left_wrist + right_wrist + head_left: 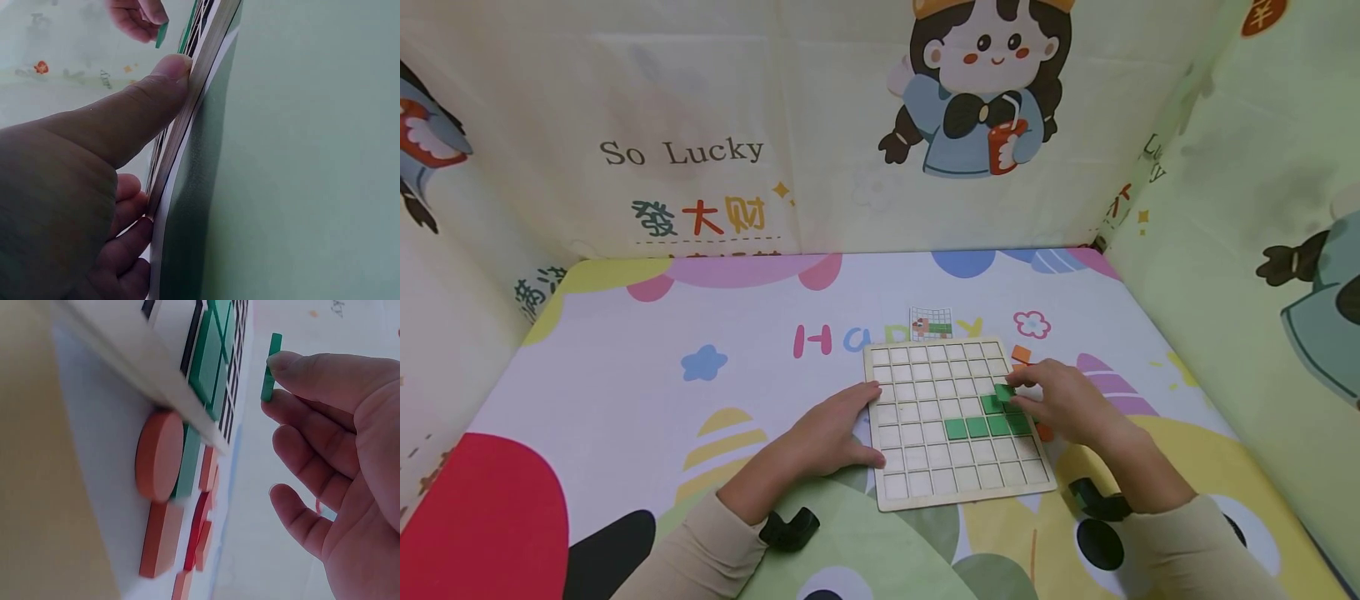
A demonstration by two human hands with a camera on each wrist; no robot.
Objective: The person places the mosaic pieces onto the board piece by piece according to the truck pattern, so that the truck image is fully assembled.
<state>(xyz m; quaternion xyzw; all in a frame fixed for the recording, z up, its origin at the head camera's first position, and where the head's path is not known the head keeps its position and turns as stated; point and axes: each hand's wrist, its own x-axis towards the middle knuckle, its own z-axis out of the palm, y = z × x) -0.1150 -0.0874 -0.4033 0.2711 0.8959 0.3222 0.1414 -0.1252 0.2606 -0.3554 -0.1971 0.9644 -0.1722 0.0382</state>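
A pale wooden grid board lies on the table, with several green square tiles in cells on its right side. My left hand rests against the board's left edge, thumb and fingers apart; in the left wrist view the thumb presses the edge. Between thumb and fingers, my right hand pinches another green square tile, held tilted above the right part of the board. The right wrist view shows that tile clear of the board, with the other fingers loosely bent.
Orange tiles lie along the board's right side, partly hidden by my right hand. Among them the right wrist view shows a round orange piece and a red piece. A small picture card lies behind the board.
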